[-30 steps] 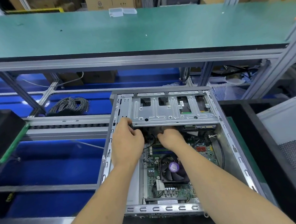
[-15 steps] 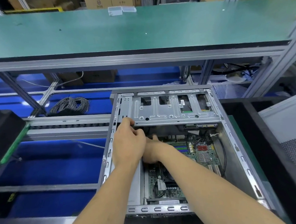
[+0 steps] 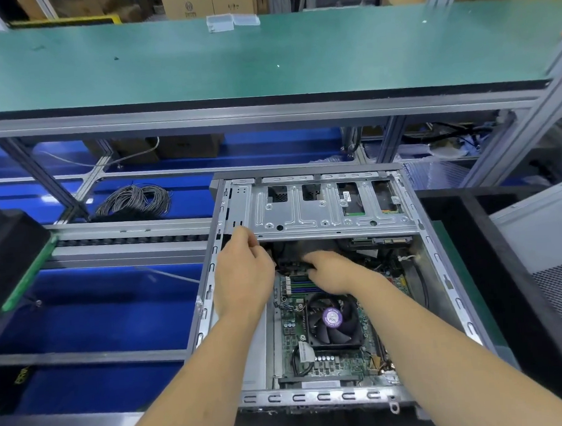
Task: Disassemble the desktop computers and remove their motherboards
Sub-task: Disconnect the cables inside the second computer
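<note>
The open computer case at lower centre holds the green motherboard with its black fan. Both hands reach beneath the drive cage: left hand fingers curled at the cage's edge, right hand grip unclear.

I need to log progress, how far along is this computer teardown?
Done: the case is open, side panel off. In hand: both hands, left hand and right hand, reach under the drive cage. Left: the motherboard and its fan sit inside.
</note>
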Demonstrator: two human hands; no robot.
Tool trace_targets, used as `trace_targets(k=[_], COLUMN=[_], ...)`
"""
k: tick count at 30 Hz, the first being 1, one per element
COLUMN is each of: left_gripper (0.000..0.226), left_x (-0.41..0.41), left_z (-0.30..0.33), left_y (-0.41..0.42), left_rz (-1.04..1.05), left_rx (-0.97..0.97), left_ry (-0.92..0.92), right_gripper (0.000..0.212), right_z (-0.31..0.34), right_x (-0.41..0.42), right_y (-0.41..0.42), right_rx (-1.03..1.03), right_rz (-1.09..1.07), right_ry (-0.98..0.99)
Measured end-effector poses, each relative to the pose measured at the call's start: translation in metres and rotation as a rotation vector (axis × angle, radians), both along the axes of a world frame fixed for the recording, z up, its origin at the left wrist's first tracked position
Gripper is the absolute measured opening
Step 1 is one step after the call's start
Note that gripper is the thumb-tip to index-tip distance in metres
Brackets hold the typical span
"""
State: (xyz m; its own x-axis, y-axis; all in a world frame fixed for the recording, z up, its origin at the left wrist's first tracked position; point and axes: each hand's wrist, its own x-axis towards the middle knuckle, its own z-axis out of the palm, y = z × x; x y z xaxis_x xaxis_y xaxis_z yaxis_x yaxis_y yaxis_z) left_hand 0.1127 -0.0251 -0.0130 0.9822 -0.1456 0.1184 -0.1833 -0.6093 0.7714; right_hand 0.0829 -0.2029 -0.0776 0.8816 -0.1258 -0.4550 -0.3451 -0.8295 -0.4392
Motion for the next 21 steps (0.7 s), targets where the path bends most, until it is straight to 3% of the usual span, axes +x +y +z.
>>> trace_targets(k=[4, 8, 13, 16, 18, 21], left_gripper=[0.019, 0.012, 0.011, 0.015, 0.015, 0.016], left_x=[0.001, 0.002, -0.012, -0.036, -0.058, -0.099], left_z=[0.0, -0.002, 0.003, 0.013, 0.021, 0.027], left_y=[0.0, -0.002, -0.007, -0.031, -0.059, -0.102], left_rz=[-0.038, -0.073, -0.211, -0.298, -0.364, -0.536], left_rx=[0.024, 0.095, 0.44, 0.467, 0.393, 0.316], left_ry=[-0.001, 0.011, -0.147, -0.259, -0.23, -0.169], right_gripper=[0.044, 0.036, 0.029, 0.026, 0.024, 0.016], right_z=[0.022, 0.054, 0.087, 0.09, 0.077, 0.037], right_x=[-0.014, -0.036, -0.081, -0.125, -0.161, -0.21], right_y=[0.011, 0.011, -0.023, -0.071, -0.103, -0.13], right_rx=[0.031, 0.024, 0.085, 0.022, -0.04, -0.112], right_rz=[0.125, 0.068, -0.284, -0.62, -0.831, -0.901], right_ry=[-0.088, -0.307, -0.593, -0.782, -0.777, -0.433])
